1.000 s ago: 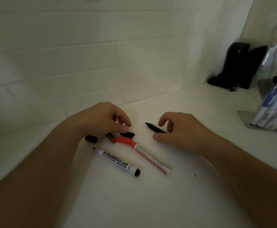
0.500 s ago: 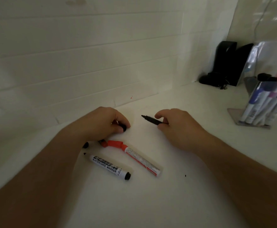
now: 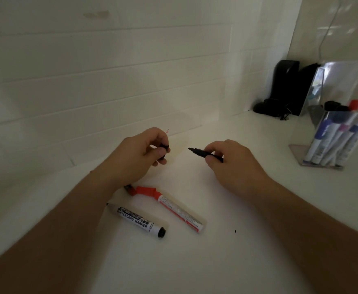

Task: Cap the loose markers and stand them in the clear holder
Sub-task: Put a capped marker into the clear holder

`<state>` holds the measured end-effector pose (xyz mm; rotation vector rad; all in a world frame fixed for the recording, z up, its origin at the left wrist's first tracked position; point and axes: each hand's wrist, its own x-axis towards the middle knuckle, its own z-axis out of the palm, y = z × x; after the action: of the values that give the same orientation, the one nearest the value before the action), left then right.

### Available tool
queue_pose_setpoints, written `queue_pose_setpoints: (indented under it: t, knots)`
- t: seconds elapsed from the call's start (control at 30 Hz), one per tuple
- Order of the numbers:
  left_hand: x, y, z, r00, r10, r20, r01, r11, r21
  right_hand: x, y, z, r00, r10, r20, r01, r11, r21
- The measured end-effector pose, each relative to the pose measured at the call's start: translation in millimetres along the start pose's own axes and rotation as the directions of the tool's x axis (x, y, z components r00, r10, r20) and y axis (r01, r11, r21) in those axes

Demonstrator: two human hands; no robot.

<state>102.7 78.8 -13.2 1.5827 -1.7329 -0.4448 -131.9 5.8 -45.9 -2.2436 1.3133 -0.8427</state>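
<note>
My left hand (image 3: 138, 154) pinches a small black cap (image 3: 164, 147) between thumb and fingers, lifted off the white counter. My right hand (image 3: 230, 164) holds an uncapped black marker (image 3: 203, 153), tip pointing left toward the cap, a short gap between them. On the counter below lie an uncapped white-barrelled black whiteboard marker (image 3: 137, 219) and a red marker (image 3: 174, 207) with a red cap (image 3: 145, 190) at its upper end. The clear holder (image 3: 333, 136) stands at the right with several capped markers leaning in it.
A white tiled wall (image 3: 110, 81) runs close behind the hands. A black object with a cable (image 3: 284, 90) sits in the back right corner, next to a clear plastic sheet stand (image 3: 343, 81). Open white counter (image 3: 216, 262) lies in front of the markers.
Both hands rose off the counter. My left hand picked up the black cap and my right hand lifted the black marker; cap and tip now face each other.
</note>
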Motion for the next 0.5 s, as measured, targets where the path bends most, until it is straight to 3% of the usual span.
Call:
queue_pose_setpoints:
  t: [0.23,0.5]
  knots:
    - [1,-2,9,0.993,-0.037,-0.111,0.048,0.994,0.097,-3,-6,1,0.979,-0.137,-0.149,0.134,0.99,-0.036]
    - [1,8,11,0.99,0.07,-0.121,-0.045,0.98,0.196,-4,-13,5,0.953,-0.216,-0.212,0.204,0.976,-0.075]
